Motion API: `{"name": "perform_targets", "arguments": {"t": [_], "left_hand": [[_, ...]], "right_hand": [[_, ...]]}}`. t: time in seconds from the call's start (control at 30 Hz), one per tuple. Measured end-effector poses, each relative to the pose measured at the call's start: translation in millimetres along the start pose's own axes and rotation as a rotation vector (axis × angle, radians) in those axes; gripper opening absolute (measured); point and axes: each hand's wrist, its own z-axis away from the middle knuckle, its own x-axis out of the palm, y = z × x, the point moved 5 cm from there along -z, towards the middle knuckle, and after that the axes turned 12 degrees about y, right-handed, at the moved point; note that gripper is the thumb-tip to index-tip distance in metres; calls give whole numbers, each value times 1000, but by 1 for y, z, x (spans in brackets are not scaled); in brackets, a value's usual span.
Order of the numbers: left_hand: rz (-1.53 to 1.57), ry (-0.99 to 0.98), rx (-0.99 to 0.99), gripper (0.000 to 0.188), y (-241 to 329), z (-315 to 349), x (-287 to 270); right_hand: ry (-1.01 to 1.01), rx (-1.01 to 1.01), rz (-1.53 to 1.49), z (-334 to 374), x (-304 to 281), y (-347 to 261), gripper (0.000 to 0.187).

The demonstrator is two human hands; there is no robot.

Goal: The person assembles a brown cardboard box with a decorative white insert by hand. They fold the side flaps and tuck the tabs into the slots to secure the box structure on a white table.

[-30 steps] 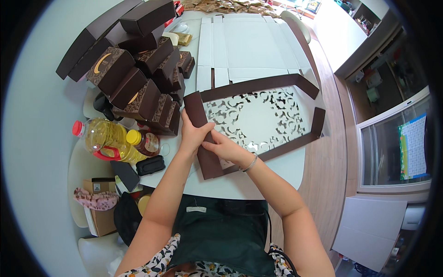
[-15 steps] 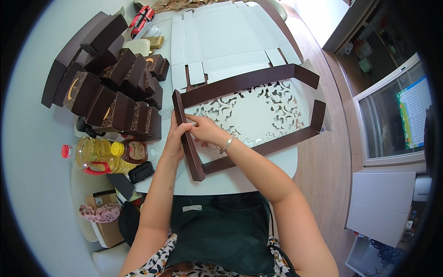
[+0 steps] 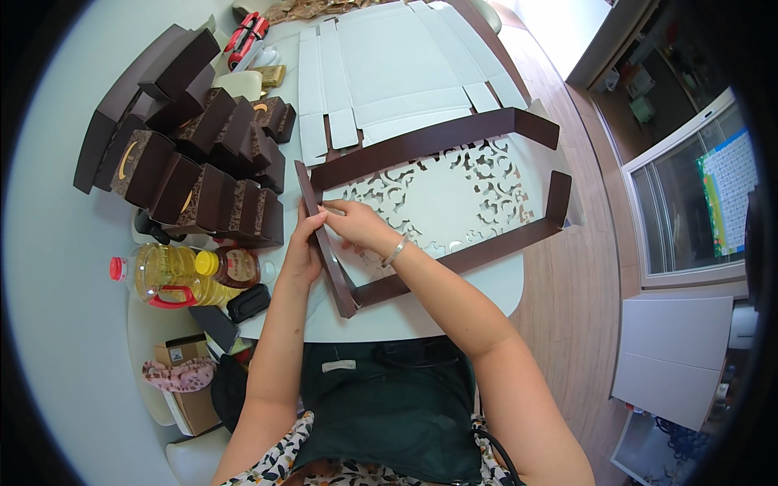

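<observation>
A large dark-brown cardboard box lid [image 3: 438,139] lies on the table, its side walls raised around a clear-looking panel with a scrolled white and brown pattern [image 3: 496,194]. Its left end wall [image 3: 336,271] is being pinched between my hands. My left hand [image 3: 303,247] is closed on that wall from the outside, thumb at its upper edge. From the inner side, my right hand [image 3: 361,225] presses its fingers and thumb against the same wall, close to my left thumb. At the right end, two short flaps [image 3: 559,194] bend inward with a gap between them.
Flat white cardboard blanks [image 3: 405,69] lie beyond the lid. Several finished brown boxes [image 3: 170,154] are stacked at the left, with an oil bottle [image 3: 158,271] and a yellow-capped jar [image 3: 239,267] nearer. A red tool [image 3: 247,36] lies at the far left.
The left end wall has tilted outward, its far end shifting left. Both hands have moved slightly left with it and keep their hold.
</observation>
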Motion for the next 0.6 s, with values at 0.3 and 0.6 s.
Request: {"name": "perform_targets", "arguments": {"t": [0.3,0.6], "left_hand": [[58,-61,23,45,3,3,5],[-140,-34,127,75,4,8,21]], "right_hand": [[73,-151,-57,-15,0,12,43],[-213,94,-351,-33,-4,20,30]]}}
